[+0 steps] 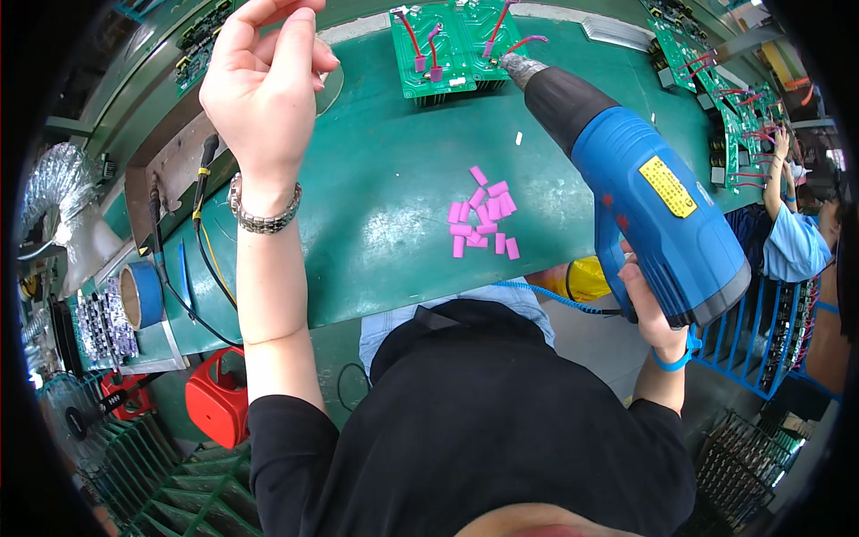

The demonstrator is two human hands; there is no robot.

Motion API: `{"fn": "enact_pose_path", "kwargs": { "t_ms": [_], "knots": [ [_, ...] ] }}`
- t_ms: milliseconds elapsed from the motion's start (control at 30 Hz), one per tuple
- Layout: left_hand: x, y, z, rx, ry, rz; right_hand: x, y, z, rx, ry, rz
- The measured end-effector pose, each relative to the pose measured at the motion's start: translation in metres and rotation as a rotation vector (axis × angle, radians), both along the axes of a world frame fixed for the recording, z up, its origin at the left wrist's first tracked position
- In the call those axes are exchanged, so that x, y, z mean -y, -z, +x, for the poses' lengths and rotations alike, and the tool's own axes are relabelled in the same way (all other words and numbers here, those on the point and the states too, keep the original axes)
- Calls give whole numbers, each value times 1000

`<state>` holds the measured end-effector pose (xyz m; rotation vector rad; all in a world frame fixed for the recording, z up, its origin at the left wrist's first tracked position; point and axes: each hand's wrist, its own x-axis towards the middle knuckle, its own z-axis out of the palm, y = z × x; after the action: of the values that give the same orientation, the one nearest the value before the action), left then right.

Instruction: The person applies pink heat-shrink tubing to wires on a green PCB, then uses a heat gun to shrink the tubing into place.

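My right hand [646, 302] is wrapped round the handle of a blue heat gun [640, 170]. The gun's metal nozzle [521, 68] points at the right part of a green circuit board [458, 40] at the far side of the bench. Red wires stand up from the board, and purple sleeves [436, 74] sit on them. To the left of the board, my left hand [268, 85] is raised with loosely bent fingers and nothing visible in it. Between my arms, several short pink sleeves [493, 209] lie in a loose pile on the green bench mat [385, 179].
Corded tools [204, 170], a roll of blue tape [141, 295] and a metal tray [143, 192] are on the left. More wired boards [738, 134] line the right, where another person's arm [777, 170] reaches in. A red stool [217, 398] stands below the bench's left side.
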<state>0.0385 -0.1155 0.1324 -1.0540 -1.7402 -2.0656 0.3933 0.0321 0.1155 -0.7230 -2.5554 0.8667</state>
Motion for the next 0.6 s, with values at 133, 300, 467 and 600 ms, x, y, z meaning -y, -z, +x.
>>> {"fn": "enact_pose_path", "kwargs": {
  "t_ms": [133, 300, 467, 600],
  "knots": [
    [4, -4, -5, 46, -2, 13, 6, -1, 3, 102, -43, 171],
    [7, -5, -8, 23, -29, 12, 16, 8, -4, 13, -203, 580],
    [7, -5, -8, 44, -9, 33, 24, 0, -19, 27, -311, 454],
    [9, -6, -8, -8, -39, -2, 27, -6, -29, 57, -399, 443]
  ]
}}
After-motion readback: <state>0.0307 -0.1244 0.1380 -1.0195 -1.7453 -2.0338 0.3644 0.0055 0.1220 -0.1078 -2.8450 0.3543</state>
